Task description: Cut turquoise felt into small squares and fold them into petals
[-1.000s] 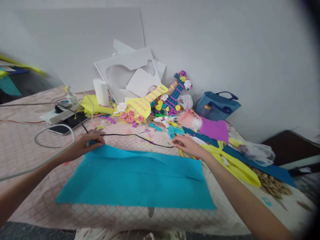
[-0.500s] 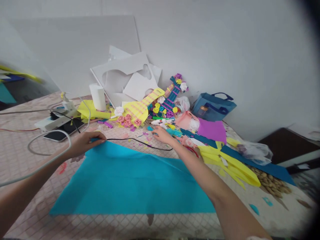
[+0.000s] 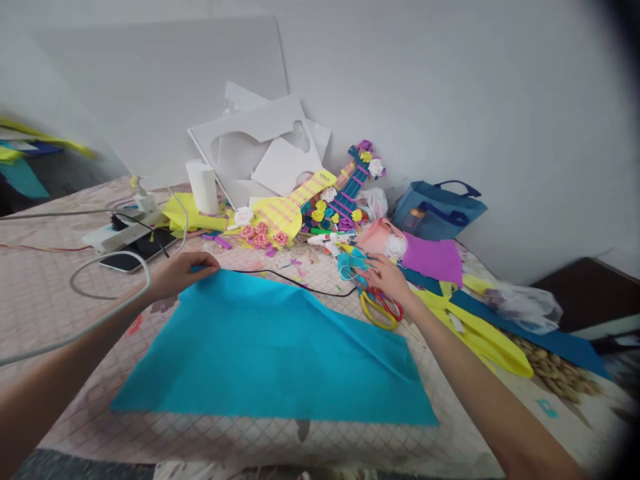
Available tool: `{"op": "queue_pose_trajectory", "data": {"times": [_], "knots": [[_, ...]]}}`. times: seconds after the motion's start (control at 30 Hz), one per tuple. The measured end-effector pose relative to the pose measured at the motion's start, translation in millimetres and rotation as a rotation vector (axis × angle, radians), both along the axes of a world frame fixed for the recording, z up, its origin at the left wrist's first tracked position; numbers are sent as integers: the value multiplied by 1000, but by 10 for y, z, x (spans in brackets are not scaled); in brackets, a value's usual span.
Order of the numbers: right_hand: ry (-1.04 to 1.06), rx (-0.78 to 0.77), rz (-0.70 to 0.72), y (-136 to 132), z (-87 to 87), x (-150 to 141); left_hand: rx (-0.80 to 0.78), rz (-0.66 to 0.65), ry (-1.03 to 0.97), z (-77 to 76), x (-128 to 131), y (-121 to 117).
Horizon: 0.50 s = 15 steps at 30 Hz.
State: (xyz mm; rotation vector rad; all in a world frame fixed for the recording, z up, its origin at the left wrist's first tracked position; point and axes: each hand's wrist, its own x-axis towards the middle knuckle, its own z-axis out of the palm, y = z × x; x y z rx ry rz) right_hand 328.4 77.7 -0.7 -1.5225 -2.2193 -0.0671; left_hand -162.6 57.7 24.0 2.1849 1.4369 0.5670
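Observation:
A large turquoise sheet (image 3: 280,347), felt-like or crepe paper, lies before me with its upper edge partly folded over. My left hand (image 3: 187,272) is closed on the sheet's upper left corner, thumb pressed against the fingers. Farther right, my right hand (image 3: 385,277) has its fingers apart and bent over turquoise scraps (image 3: 353,261) and a thin loop of white string. Whether the fingertips touch the scraps is hard to tell. Just below that hand lie scissors (image 3: 379,313) with yellow handles and a red-handled pair (image 3: 391,305). A black cord (image 3: 300,284) runs behind the sheet.
A yellow paper guitar (image 3: 283,213) and a blue one (image 3: 350,190) rest at the back beside a glue gun (image 3: 327,241). To the left are a power strip (image 3: 117,233) and a phone (image 3: 137,252). A blue bag (image 3: 435,210) and peanuts (image 3: 555,373) are at right.
My right hand has moved right, from behind the sheet to the scraps near the scissors, uncovering the sheet's right corner. My left hand still holds its corner. The view has shifted slightly.

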Motion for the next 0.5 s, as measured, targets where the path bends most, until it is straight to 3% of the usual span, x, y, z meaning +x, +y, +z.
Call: {"op": "queue_pose_trajectory", "data": {"times": [0.13, 0.27, 0.33, 0.5], "knots": [[124, -60, 10, -165, 192, -41, 14, 6, -6, -21, -31, 1], [214, -503, 215, -722, 413, -101, 14, 21, -9, 13, -29, -5], [181, -651, 258, -1004, 448, -77, 16, 33, 4, 34, -25, -1], [105, -660, 157, -1349, 357, 95, 15, 73, 10, 48, -13, 27]]}}
